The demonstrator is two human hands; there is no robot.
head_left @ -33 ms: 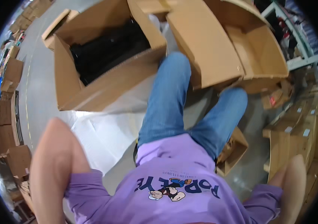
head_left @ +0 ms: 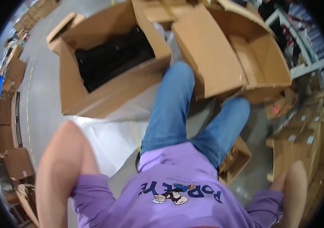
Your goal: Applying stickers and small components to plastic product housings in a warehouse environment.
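Observation:
Neither of my hands shows; both arms are bent, with the elbows in view and the forearms running out of the lower edge. My bare left arm point(head_left: 65, 159) is bent at the left, over the floor beside a white plastic sheet point(head_left: 106, 140). On the right, my right arm point(head_left: 296, 190) is close to a stack of flat cardboard point(head_left: 297, 140). Ahead of my left knee stands an open cardboard box point(head_left: 120, 91) with black, folded-looking items point(head_left: 112, 60) inside. A second open box point(head_left: 264, 57) sits ahead of my right knee, one flap point(head_left: 207, 53) folded outward.
A small open carton point(head_left: 238, 161) is on the floor beside my right thigh. Brown boxes point(head_left: 0, 114) line the left side along the grey floor point(head_left: 42, 83). A pale green metal frame point(head_left: 306, 68) stands at the far right.
The view has shifted slightly, so the boxes and my knees appear a little lower. My left elbow shows slightly farther right and lower. Nothing has been picked up or put down in view.

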